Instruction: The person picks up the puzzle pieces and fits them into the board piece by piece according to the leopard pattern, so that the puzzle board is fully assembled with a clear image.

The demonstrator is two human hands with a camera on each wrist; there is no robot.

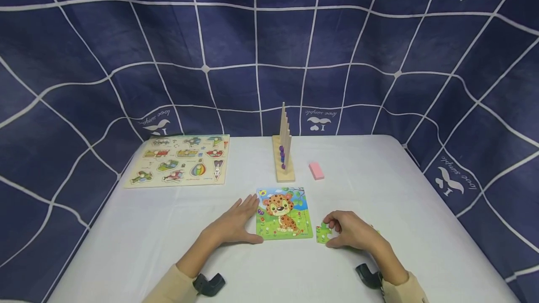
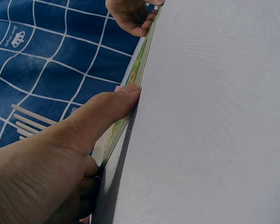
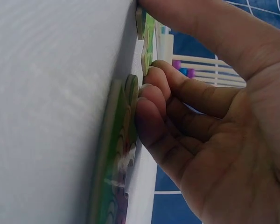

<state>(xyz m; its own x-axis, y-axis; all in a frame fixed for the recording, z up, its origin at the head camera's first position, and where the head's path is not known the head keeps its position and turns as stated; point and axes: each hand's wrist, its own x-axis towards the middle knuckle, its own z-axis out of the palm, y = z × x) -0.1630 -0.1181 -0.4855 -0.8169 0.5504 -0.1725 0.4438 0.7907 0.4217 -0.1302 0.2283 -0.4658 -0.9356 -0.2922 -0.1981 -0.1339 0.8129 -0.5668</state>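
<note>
A square jigsaw puzzle [image 1: 280, 214] with a spotted leopard cub on green grass lies flat on the white table. My left hand [image 1: 236, 221] rests along its left side, fingers extended at the upper left and thumb at the lower left corner. To the right of the puzzle, my right hand [image 1: 351, 230] pinches a green puzzle piece [image 1: 322, 234] between thumb and index finger, low at the tabletop. In the right wrist view, more puzzle pieces [image 3: 114, 158] lie under the curled fingers; the head view mostly hides them behind this hand.
Behind the puzzle stands a wooden peg stand [image 1: 285, 176] with upright rods and a few purple and blue beads. Right of it lies a pink block [image 1: 316, 170]. A vehicle peg board [image 1: 202, 180] sits at the back left. A blue checked curtain [image 1: 278, 50] surrounds the table.
</note>
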